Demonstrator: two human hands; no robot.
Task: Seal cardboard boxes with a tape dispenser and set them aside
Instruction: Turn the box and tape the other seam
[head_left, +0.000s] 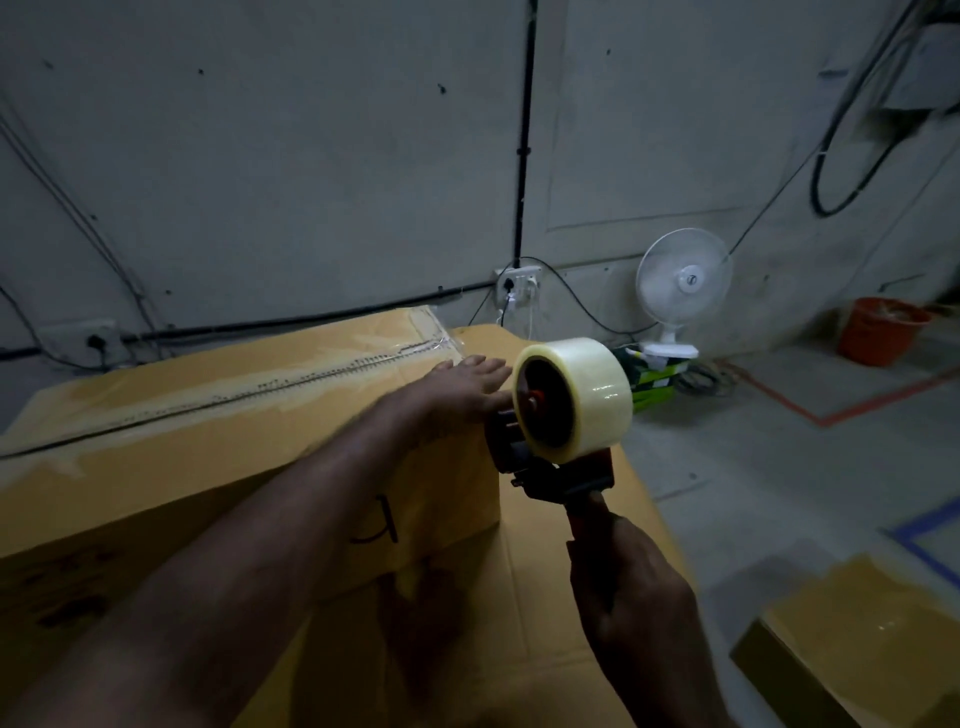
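**A:** Where's the work?

**B:** Large cardboard box (208, 441) lies on its side across a bigger carton (571, 545). The centre seam (270, 387) already looks covered in clear tape, with wrinkles along it. Left hand (462, 384) lies flat at the right end of the box top, fingers straight. Right hand (634, 587) is wrapped round the handle of the tape dispenser (550, 467), whose head is at that same end edge. The hands are apart, left fingertips just beside the tape roll (576, 397).

**A:** How do I do it right?

**B:** My read is it's the end of a run. Keep the left palm down on the strip. Carry the tape over the edge and down the end face, then tilt the head so the blade cuts against tension. Rub out the wrinkles afterwards.

**A:** What can't you see?

**B:** The box's left end is cut off by the frame. A second box (841, 639) at bottom right is only partly in view. The roll hides the blade and the tape path, so I can't tell if tape is attached. The markings on the box side are too dark to read. Something clear lifts at the far corner (431, 325), but it's blurred.
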